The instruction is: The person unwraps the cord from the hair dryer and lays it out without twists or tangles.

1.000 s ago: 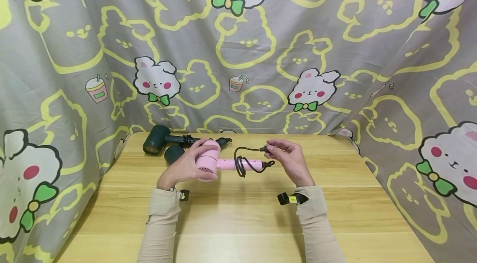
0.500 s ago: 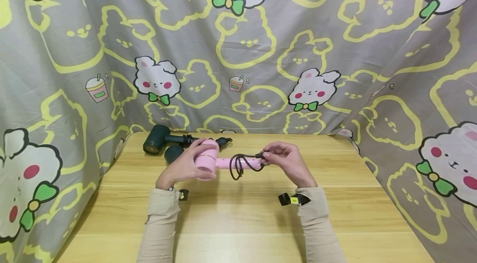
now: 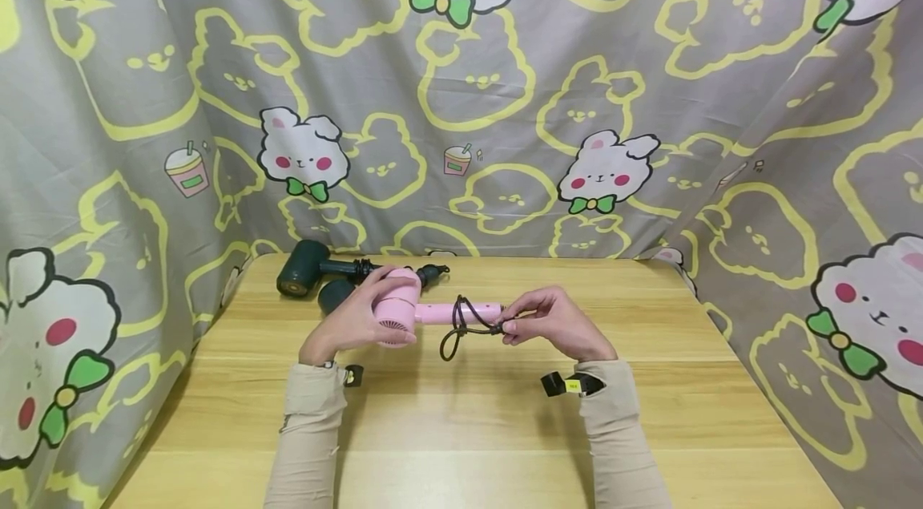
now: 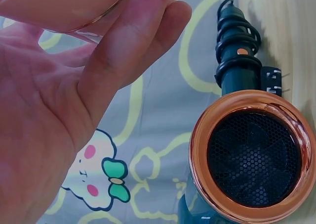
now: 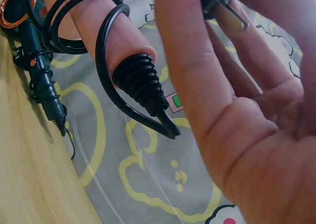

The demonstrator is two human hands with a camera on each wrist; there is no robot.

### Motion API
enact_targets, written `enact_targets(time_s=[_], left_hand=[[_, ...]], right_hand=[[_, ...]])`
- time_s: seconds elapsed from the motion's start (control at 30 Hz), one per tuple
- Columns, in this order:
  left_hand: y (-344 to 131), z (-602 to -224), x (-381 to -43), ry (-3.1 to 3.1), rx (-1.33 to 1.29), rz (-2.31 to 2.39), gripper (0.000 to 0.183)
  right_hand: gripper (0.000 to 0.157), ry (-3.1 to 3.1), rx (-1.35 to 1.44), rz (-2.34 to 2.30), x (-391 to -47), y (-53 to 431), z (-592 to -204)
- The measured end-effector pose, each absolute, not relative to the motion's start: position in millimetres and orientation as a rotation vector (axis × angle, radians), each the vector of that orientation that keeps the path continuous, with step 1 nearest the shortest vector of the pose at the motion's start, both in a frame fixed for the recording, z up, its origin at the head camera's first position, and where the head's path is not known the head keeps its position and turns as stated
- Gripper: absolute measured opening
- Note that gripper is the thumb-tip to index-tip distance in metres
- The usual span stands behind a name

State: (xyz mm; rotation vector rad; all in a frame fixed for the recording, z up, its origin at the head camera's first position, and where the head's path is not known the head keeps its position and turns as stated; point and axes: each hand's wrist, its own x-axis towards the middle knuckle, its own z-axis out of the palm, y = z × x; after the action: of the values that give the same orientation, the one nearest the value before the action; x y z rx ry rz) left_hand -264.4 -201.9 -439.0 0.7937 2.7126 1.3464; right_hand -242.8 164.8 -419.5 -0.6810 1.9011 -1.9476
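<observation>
My left hand (image 3: 349,323) grips the round head of a pink hair dryer (image 3: 398,307), thumb in front and fingers behind. The dryer is held above the table, its handle (image 3: 440,313) pointing right. A black power cord (image 3: 461,323) loops loosely around that handle. Just past the handle's end, my right hand (image 3: 555,325) pinches the cord's plug (image 5: 216,2) between thumb and fingers. In the right wrist view only part of the plug shows, with a metal prong visible. A ribbed black sleeve (image 5: 140,80) joins cord to handle there.
Behind my left hand lie two dark green hair dryers: one (image 3: 303,268) at the table's back left, another (image 3: 335,296) partly hidden by that hand. Their cords are wound around the handles. A patterned grey curtain (image 3: 497,108) encloses the wooden table (image 3: 461,429).
My right hand has carried the plug down and slightly left, from above the handle's end to in front of it. The cord loops have shifted with it. The left hand has barely moved.
</observation>
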Motion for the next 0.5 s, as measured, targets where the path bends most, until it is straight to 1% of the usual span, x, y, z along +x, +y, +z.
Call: enact_targets(time_s=[0.1,0.3,0.5], left_hand=[[-203,-440,-265,2.713,0.799,1.347,0.086],[-205,-440,-266,2.729,0.779,1.343,0.086],[-208,-438,-263,2.713,0.748,1.357,0.088]], right_hand=[[0.011,1.873,-0.692,-1.916,-243,165,-421],[0.025,1.901,-0.712,-1.822,-247,168,-425],[0.024,1.931,-0.684,-1.705,-250,173,-431]])
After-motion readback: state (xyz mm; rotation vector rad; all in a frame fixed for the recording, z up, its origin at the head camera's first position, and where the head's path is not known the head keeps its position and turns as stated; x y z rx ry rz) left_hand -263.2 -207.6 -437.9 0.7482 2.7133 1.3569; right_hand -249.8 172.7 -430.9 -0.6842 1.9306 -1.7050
